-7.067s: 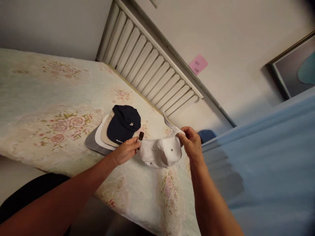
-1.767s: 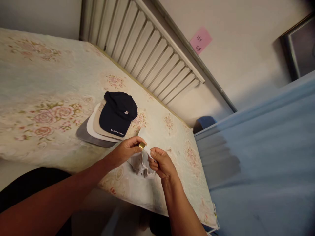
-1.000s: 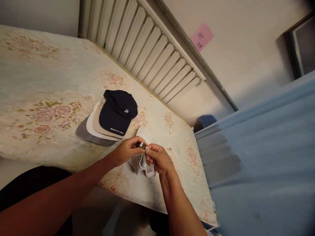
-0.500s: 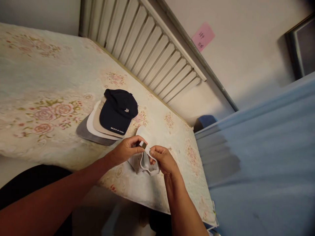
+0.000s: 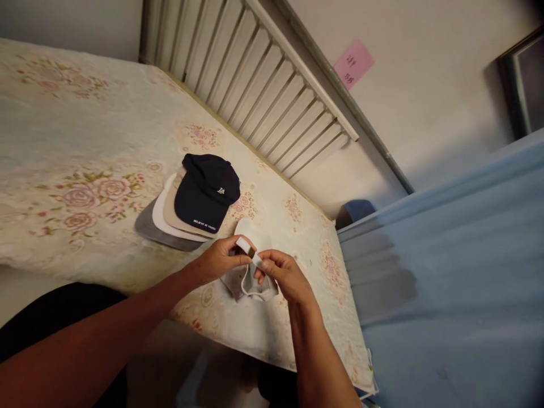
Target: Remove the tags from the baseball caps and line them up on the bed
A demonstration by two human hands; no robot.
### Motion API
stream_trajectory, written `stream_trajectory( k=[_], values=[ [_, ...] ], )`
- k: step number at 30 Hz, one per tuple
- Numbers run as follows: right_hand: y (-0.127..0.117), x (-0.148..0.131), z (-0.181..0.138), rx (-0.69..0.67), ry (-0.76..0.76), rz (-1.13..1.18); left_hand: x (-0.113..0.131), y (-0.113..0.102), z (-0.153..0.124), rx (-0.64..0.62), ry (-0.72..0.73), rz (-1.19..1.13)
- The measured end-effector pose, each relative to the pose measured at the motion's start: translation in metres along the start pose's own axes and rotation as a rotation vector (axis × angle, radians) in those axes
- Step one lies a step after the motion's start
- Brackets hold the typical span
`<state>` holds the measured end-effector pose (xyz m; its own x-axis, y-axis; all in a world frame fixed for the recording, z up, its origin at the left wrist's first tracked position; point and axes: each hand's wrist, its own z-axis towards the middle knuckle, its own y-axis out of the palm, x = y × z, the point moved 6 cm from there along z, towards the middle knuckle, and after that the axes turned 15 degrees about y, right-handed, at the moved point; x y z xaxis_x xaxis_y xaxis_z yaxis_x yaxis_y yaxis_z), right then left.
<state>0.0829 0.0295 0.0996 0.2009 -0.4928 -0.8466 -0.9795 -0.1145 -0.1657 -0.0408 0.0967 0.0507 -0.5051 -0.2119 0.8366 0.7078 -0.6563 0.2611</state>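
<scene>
Left hand [image 5: 220,261] pinches the buckle [image 5: 251,253], right hand [image 5: 284,275] the strap [image 5: 257,260], pale cap [image 5: 233,281] below them; mid-adjustment, seemingly wanting steady tension.

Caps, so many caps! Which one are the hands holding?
The pale cap, its strap pinched in the hands. The navy cap, beige cap, white cap and grey cap lie stacked separately.

Fingers in the way here: the left hand [image 5: 219,262] and right hand [image 5: 284,275] hide parts of the strap [image 5: 258,260] on the pale cap [image 5: 254,282], the buckle [image 5: 251,253] blurred between them! Across to nine o'clock, the navy cap [image 5: 207,194] covers most of the caps beneath [image 5: 164,224]. One o'clock, the pink note's [image 5: 354,64] writing is too small to read; two o'clock, the picture frame [image 5: 510,96] runs off the edge!
</scene>
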Motion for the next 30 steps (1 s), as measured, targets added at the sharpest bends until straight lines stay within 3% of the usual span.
stream_trajectory(
  k=[4,8,11,16,30],
  values=[
    [-0.011,0.016,-0.017,-0.031,0.03,-0.001,0.003,-0.002,0.003,-0.089,-0.028,0.169],
    [-0.027,0.029,-0.026,0.028,0.019,0.036,0.003,0.001,0.002,-0.322,-0.129,0.304],
    [-0.037,0.032,-0.027,0.06,-0.021,0.056,0.003,0.002,0.002,-0.418,-0.171,0.291],
    [-0.05,0.031,-0.027,0.107,-0.05,0.037,-0.001,0.002,0.003,-0.43,-0.232,0.123],
    [-0.057,0.032,-0.028,0.124,-0.031,-0.025,0.005,0.0,0.002,-0.4,-0.196,0.102]
  ],
)
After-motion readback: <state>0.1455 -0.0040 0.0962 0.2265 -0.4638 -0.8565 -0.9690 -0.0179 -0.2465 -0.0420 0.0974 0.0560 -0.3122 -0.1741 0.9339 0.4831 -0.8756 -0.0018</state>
